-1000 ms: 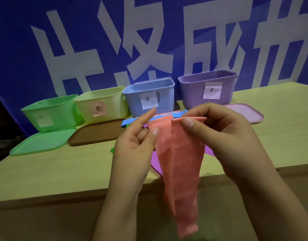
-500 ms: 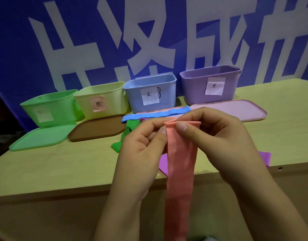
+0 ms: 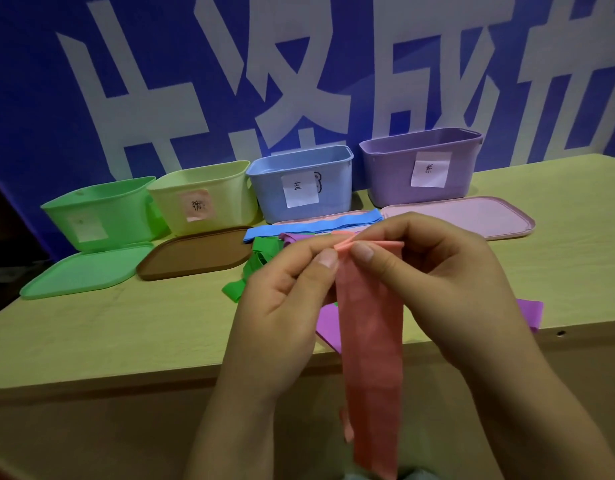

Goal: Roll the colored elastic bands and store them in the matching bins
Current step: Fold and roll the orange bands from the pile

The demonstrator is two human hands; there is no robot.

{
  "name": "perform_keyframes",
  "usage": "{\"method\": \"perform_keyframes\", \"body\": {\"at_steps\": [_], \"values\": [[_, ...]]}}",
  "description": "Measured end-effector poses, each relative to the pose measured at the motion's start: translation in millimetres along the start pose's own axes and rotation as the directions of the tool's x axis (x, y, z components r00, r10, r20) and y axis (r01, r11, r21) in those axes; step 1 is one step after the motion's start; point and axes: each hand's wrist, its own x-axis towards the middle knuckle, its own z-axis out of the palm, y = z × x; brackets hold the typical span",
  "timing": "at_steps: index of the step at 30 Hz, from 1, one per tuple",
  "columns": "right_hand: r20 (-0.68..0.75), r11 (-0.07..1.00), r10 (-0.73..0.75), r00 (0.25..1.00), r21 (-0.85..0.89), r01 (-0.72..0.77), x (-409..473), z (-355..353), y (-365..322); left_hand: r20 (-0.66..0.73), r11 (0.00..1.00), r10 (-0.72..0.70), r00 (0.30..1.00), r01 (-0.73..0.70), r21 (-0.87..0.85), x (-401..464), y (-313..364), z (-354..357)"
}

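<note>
A pink elastic band [image 3: 370, 341] hangs down in front of the table edge. My left hand [image 3: 285, 299] and my right hand [image 3: 437, 282] both pinch its folded top end between thumb and fingers. On the table behind my hands lie a blue band [image 3: 313, 228], a green band [image 3: 256, 265] and a purple band [image 3: 325, 323], partly hidden. Four bins stand in a row at the back: green [image 3: 98, 209], yellow with a pink label [image 3: 202, 197], blue [image 3: 302, 181] and purple [image 3: 420, 166].
Lids lie in front of the bins: a green lid [image 3: 81, 271], a brown lid [image 3: 195, 252] and a pink lid [image 3: 465, 216]. A blue wall banner with large white characters rises behind the bins. The wooden table [image 3: 108, 327] ends at a front edge near my wrists.
The spread top of the pink band has been folded narrower and my thumbs have closed together on it. The band now hangs as a slimmer strip.
</note>
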Motion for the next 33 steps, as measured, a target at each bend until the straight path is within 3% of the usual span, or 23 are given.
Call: {"method": "perform_keyframes", "body": {"at_steps": [10,18,20,24,33], "values": [[0.023,0.997,-0.033,0.999,-0.072,0.035,-2,-1,-1,-0.041,0.992,0.079,0.996,-0.074,0.106,0,2,2],[-0.064,0.855,-0.325,0.943,-0.446,0.265,-2,-3,1,-0.075,0.986,0.091,0.993,-0.080,0.145,-2,3,1],[-0.050,0.891,-0.284,0.958,-0.383,0.244,-1,-6,-1,-0.083,0.986,0.099,0.992,-0.086,0.145,-2,4,0],[0.032,0.997,-0.049,0.998,-0.065,0.051,-2,-8,-13,-0.072,0.988,0.103,0.992,-0.094,0.123,-2,6,-4],[0.056,0.998,-0.020,0.998,0.061,0.017,-5,-9,-19,-0.109,0.988,0.120,0.987,-0.107,0.113,-7,7,-6]]}}
